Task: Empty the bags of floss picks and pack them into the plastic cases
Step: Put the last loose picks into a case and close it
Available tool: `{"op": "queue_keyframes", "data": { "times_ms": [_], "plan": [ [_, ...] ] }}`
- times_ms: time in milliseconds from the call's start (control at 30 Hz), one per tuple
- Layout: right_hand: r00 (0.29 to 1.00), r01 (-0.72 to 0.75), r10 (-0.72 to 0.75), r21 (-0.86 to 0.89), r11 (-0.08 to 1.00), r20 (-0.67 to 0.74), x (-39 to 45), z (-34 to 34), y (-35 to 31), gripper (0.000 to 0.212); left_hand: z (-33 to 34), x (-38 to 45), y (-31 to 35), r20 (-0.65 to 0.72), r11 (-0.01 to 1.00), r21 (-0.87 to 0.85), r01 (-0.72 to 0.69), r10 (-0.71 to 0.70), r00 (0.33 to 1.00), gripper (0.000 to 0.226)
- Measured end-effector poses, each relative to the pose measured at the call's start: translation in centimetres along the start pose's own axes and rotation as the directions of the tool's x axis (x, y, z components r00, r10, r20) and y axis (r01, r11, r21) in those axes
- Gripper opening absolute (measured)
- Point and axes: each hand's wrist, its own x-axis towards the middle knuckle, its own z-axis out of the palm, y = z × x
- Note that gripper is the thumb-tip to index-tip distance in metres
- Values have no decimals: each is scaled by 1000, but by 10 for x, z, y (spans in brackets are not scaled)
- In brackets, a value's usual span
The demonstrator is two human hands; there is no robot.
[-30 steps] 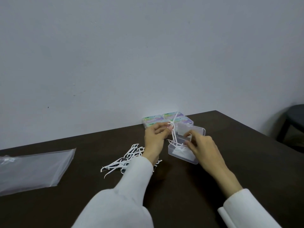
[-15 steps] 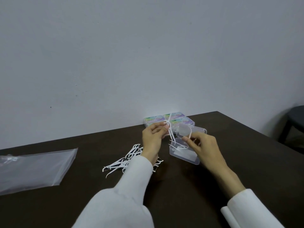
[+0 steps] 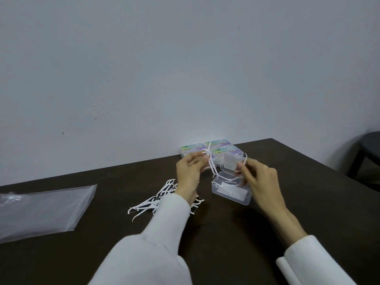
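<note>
Clear case between both hands

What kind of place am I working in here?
Probably a plain room set up as a packing station: a dark table against a bare wall, a chair at the right, and closed cases stacked by the wall.

I see a clear glossy plastic case, white plastic picks, a thin shiny film bag, a dark matt table, and soft white cloth sleeves.
</note>
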Motion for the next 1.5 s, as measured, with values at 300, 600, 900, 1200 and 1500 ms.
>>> {"op": "queue_keyframes", "data": {
  "times_ms": [300,600,900,1200,1500],
  "plan": [
    [993,103,-89,-188,977,81,1,-1,3,15,0,0,1,-10,1000,-15,6,-6,1000,12],
    [951,262,-122,-530,806,284,1,-5,0,36,-1,0,0,-25,1000,-17,6,-6,1000,9],
    [969,230,-146,-510,829,200,0,-1,2,21,0,-2,-1,-12,1000,-27,16,-16,1000,10],
    [983,31,43,-390,920,181,1,1,12,70,3,-4,-2,2,999,26,22,-22,1000,8],
    [906,-124,177,-159,980,384,4,-3,22,72,9,-8,-8,138,922,331,-202,165,977,7]
  ]
}}
